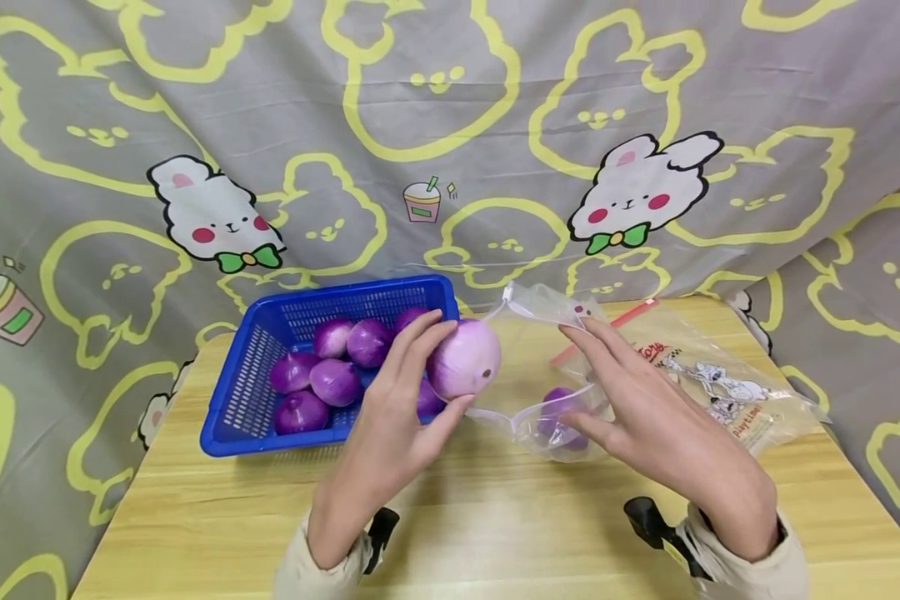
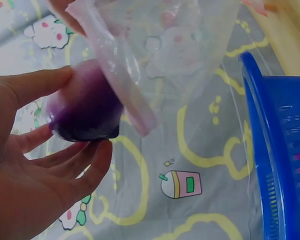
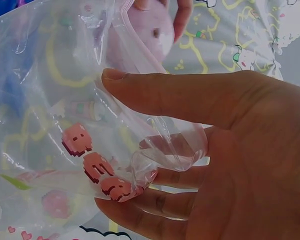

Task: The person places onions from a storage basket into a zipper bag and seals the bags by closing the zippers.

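Note:
My left hand (image 1: 390, 408) grips a purple onion (image 1: 465, 357) between thumb and fingers, right at the mouth of a clear zip bag (image 1: 528, 354). In the left wrist view the bag's edge lies against the onion's far side. My right hand (image 1: 656, 425) holds the bag's other side, thumb and fingers on either side of the film. Another purple onion (image 1: 557, 417) lies inside the bag. Pink printed figures (image 3: 90, 162) mark the bag in the right wrist view. Left of the hands, a blue basket (image 1: 221, 417) contains several more onions (image 1: 335, 382).
A second clear bag (image 1: 757, 400) with a red slider strip and printed cartoons lies flat at the right of the wooden table (image 1: 450, 533). Behind the table hangs a grey cloth (image 1: 480, 117) with rabbit drawings. The basket's right rim is close beside the left hand.

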A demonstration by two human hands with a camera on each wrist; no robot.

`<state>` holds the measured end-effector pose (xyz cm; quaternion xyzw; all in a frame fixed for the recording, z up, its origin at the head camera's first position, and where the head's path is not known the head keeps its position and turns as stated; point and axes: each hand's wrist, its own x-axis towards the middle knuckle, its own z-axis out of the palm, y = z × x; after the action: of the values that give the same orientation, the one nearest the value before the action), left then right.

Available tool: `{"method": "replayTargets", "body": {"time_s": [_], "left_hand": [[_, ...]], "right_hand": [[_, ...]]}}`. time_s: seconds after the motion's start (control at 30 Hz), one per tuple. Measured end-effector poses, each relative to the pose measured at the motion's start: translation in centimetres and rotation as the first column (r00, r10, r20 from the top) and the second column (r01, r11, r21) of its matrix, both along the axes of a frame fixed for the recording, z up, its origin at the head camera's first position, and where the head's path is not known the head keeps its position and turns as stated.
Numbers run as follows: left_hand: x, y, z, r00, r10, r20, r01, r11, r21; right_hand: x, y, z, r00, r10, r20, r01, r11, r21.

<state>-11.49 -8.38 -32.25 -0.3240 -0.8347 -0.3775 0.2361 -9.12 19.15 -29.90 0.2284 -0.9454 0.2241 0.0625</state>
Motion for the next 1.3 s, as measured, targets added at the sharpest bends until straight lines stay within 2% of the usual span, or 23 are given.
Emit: {"method": "replayTargets", "body": {"time_s": [0.2, 0.43, 0.63, 0.8, 0.97, 1.2, 1.3], "left_hand": [[0.11, 0.18, -0.25, 0.999, 0.035, 0.034, -0.032, 0.995, -0.091], [0.07, 0.13, -0.39, 0.999, 0.049, 0.010, -0.046, 0.979, -0.196], [0.10, 0.14, -0.47, 0.999, 0.038, 0.016, -0.034, 0.980, -0.198], [0.09, 0.08, -0.56, 0.999, 0.032, 0.013, -0.029, 0.978, -0.205], [0.22, 0.06, -0.48, 1.000, 0.020, -0.008, -0.022, 0.977, -0.211], [0.46, 0.39, -0.34, 0.997, -0.049, -0.065, 0.031, 0.966, -0.257], [0.48, 0.45, -0.41, 0.996, -0.039, -0.075, 0.017, 0.962, -0.272]], "right_hand": [[0.06, 0.05, 0.00, 1.000, 0.004, 0.006, -0.004, 1.000, -0.012], [0.09, 0.09, 0.08, 1.000, 0.005, -0.002, -0.005, 1.000, -0.020], [0.11, 0.07, -0.05, 0.999, 0.007, -0.045, -0.008, 0.999, -0.032], [0.12, 0.11, 0.04, 0.999, 0.004, -0.035, -0.006, 0.999, -0.040], [0.09, 0.13, 0.18, 1.000, 0.002, -0.019, -0.002, 0.999, -0.039], [0.10, 0.39, 0.36, 1.000, -0.018, -0.004, 0.018, 0.999, -0.035], [0.04, 0.45, 0.34, 1.000, -0.014, 0.001, 0.014, 0.999, -0.046]]}}
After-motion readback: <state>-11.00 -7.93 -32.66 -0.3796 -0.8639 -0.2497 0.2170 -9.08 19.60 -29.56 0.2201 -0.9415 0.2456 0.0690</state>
